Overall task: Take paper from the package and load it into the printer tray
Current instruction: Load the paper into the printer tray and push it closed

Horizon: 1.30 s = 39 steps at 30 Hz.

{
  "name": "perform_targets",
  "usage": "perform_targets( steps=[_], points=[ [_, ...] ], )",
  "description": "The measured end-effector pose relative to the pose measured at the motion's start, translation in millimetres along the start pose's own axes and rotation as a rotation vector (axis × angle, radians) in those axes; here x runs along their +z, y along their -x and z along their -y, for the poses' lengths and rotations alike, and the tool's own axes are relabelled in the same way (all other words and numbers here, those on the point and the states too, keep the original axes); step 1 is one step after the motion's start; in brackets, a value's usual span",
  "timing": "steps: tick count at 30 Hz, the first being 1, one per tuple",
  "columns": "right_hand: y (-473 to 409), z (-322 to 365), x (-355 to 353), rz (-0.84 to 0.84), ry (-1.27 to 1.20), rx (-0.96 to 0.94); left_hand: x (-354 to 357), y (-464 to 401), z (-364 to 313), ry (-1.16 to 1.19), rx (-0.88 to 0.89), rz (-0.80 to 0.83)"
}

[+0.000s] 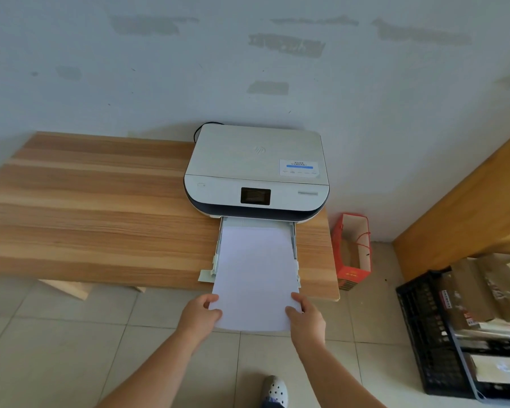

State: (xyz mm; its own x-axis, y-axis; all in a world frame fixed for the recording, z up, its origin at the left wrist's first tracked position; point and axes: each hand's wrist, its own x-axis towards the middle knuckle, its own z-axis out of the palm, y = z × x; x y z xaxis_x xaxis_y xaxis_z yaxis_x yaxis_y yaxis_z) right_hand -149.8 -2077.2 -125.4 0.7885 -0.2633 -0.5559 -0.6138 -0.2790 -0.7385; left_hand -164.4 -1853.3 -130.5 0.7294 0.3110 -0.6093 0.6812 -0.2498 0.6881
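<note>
On the right end of a wooden table (100, 201), against a patchy white wall (248, 69), sits a white printer (256, 169) with a dark screen (255, 196) on its front panel. Its tray (294, 240) is pulled out toward the table's near edge. A stack of white paper (255, 275) lies lengthwise in the tray, its far end inside near the printer's mouth and its near end sticking out past the table edge over the tiled floor (56, 348).

Both hands grip that near end. The left hand (199, 315) pinches the left corner, thumb on top and fingers underneath. The right hand (306, 320) pinches the right corner the same way. The paper looks roughly level and lined up with the tray's side guides.

Just right of the table, a red paper bag (352, 251) stands on the floor. Further right a black crate (433, 334) holds books. A white shoe (275, 390) shows at the bottom edge.
</note>
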Motion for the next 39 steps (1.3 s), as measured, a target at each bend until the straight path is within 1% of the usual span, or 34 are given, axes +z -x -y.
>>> perform_targets(
  steps=[5, 9, 18, 21, 30, 39],
  points=[
    [-9.6, 1.7, -1.2, 0.013, 0.023, 0.038, 3.0, -7.9, -7.1, 0.039, -0.021, 0.007],
    [-19.7, 2.0, -1.8, 0.086, 0.039, 0.108, 5.3, -13.3, -6.1, 0.067, -0.047, 0.017],
    [-52.7, 28.5, -2.3, 0.085, 0.022, 0.056, 4.3, -39.8, -26.0, 0.077, -0.034, -0.01],
    [-64.3, 36.8, -1.4, 0.081, 0.035, 0.048, 7.6, -48.3, -38.7, 0.038, -0.017, -0.031],
    [-101.5, 54.0, 5.0, 0.139, 0.107, 0.031, 15.3, -70.1, -64.7, -0.174, 0.033, -0.079],
    [-124.5, 65.3, 11.2, 0.157, 0.125, 0.054, 15.2, -91.6, -70.0, -0.197, 0.089, -0.061]
  ],
)
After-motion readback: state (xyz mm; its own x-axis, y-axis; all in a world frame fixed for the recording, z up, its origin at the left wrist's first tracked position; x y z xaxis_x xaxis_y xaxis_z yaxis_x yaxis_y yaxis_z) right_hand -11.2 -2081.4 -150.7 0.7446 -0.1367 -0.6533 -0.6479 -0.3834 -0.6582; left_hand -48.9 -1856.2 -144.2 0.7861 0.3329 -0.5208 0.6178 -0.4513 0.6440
